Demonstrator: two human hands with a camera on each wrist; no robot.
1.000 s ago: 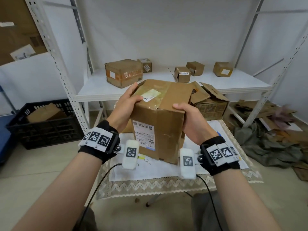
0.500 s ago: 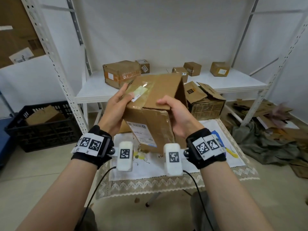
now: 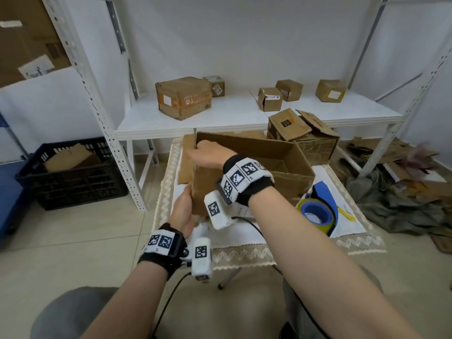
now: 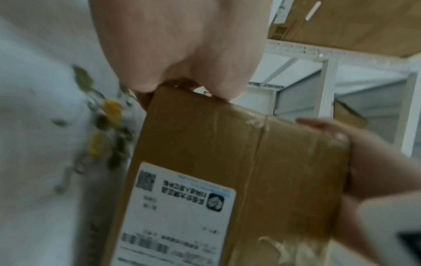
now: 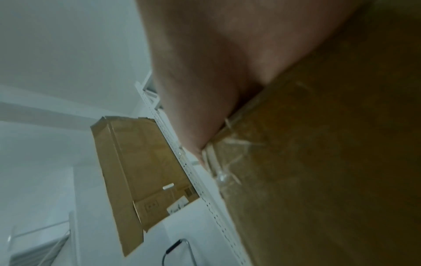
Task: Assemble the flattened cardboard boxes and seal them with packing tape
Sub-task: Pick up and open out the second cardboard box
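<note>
**Open box held at its left end, tape waiting on the right**

The cardboard box (image 3: 247, 167) sits on the surface (image 3: 354, 241), open side up, its long axis running left to right across the person's front. Both hands work at its left end. The left hand (image 3: 182, 211) presses against the near-left corner from outside; the left wrist view shows thumb and fingers curled over a box edge, so it grips the cardboard. The right hand (image 3: 208, 154) reaches across the body to the far-left corner, fingers curled over the top rim beside an upright flap (image 3: 189, 145); it grips that rim.

The box is plain brown corrugated board, dented and reused, with glossy clear tape remnants along one seam and a white shipping label (image 4: 182, 216) on a side wall. The flaps stand loose, unsealed.

The blue tape roll (image 3: 316, 214) lies just right of the box on the lace-edged cloth, nearer the right arm's side, yet that hand is crossed over to the left. Reaching the tape likely means the right hand must uncross first.
</note>
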